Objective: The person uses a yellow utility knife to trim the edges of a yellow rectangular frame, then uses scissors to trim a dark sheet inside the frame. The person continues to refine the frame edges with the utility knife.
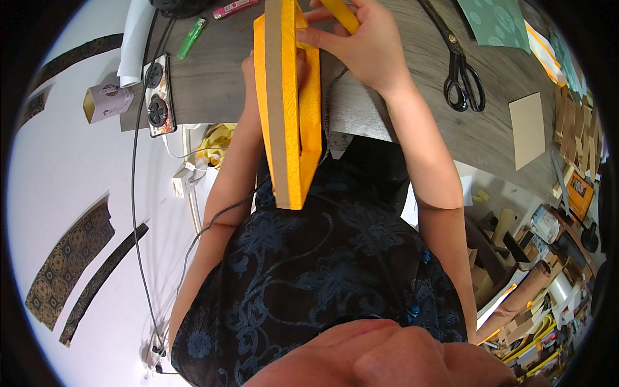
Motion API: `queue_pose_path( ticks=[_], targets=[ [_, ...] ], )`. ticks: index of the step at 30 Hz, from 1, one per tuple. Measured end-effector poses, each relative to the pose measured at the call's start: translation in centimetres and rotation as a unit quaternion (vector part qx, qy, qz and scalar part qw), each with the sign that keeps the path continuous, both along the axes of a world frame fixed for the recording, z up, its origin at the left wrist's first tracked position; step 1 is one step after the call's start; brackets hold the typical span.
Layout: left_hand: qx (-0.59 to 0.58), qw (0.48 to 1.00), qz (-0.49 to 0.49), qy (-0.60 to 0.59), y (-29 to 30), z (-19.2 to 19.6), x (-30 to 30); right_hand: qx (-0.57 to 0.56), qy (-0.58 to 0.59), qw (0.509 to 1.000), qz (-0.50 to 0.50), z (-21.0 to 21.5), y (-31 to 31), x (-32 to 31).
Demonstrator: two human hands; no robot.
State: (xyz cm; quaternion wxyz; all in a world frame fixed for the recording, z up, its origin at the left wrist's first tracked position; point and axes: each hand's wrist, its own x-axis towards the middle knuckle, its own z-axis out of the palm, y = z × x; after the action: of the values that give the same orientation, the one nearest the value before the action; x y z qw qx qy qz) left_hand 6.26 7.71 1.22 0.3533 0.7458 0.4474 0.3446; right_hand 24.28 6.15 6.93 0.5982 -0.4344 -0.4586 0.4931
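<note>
A yellow, textured paper-covered cardboard frame (293, 138) with a bare brown-grey strip along its edge stands tilted up in front of me. My left hand (249, 74) is closed on it from the left; most of that hand is hidden behind the frame, with some fingers showing through its opening. At the frame's far right side, my right hand (373, 48) pinches a narrow yellow strip (342, 16). The right thumb reaches to the frame's edge. Whether the strip is joined to the frame cannot be seen, since its far end leaves the view.
Black-handled scissors (463, 80) and a beige card (527, 131) lie on the grey wood table (425, 103) at right. To the left are a green lighter (191, 39), a patterned power strip (158, 97) and a black cable (135, 148). Cardboard scraps (516, 284) crowd the lower right.
</note>
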Motion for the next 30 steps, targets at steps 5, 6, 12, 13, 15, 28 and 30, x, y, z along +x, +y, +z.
queue_pose_path(
  ticks=[5,6,12,13,15,28,30],
  targets=[
    [0.052,0.998,0.019,0.019,-0.2,0.2,0.2,-0.050,-0.139,0.980,-0.133,0.3,-3.5,3.7],
    [0.081,0.996,0.024,0.029,-0.1,0.2,0.2,-0.051,-0.159,0.962,-0.216,0.4,-4.4,4.3],
    [0.124,0.992,0.033,-0.021,0.1,0.3,1.1,-0.085,-0.348,0.907,-0.223,1.1,-11.4,7.3],
    [0.160,0.987,0.022,0.006,0.0,0.4,1.2,-0.083,-0.283,0.929,-0.225,0.7,-11.4,7.0],
    [0.221,0.974,0.015,0.054,-0.4,0.5,1.5,-0.067,-0.163,0.956,-0.235,-0.1,-10.7,6.0],
    [0.170,0.981,0.043,0.085,-2.1,0.9,2.4,-0.122,-0.058,0.982,-0.129,-5.7,-3.2,0.2],
    [0.099,0.992,0.065,0.032,-2.5,1.1,2.7,-0.086,-0.050,0.985,-0.143,-6.1,-2.9,-0.2]
  ],
)
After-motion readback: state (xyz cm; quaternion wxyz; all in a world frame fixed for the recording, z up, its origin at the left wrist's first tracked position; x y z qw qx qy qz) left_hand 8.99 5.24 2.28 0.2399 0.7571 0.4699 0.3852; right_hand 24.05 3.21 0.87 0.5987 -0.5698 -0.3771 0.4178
